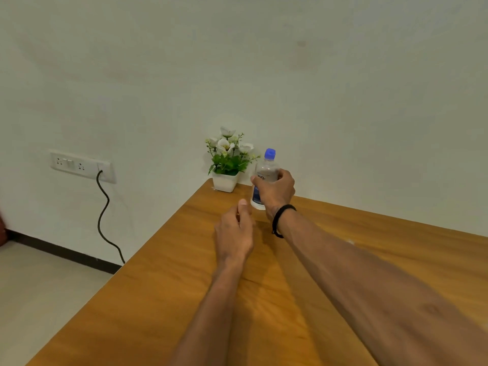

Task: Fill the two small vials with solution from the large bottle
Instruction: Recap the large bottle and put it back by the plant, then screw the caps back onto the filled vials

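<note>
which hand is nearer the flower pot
Right. The right hand grips the bottle just beside the flower pot; the left hand hangs lower, nearer the person.

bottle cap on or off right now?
On. The blue cap sits on the neck of the upright bottle, which the right hand grips around the middle.

One clear plastic bottle [264,178] with one blue cap [270,153] stands near the far corner of the wooden table [163,281]. One white pot of flowers [227,165] sits at that same corner. Two hands show: the right hand [276,190] and the left hand [235,231]. One black wristband [280,220]. One wall socket panel [80,165], one dark cable [104,215].
</note>
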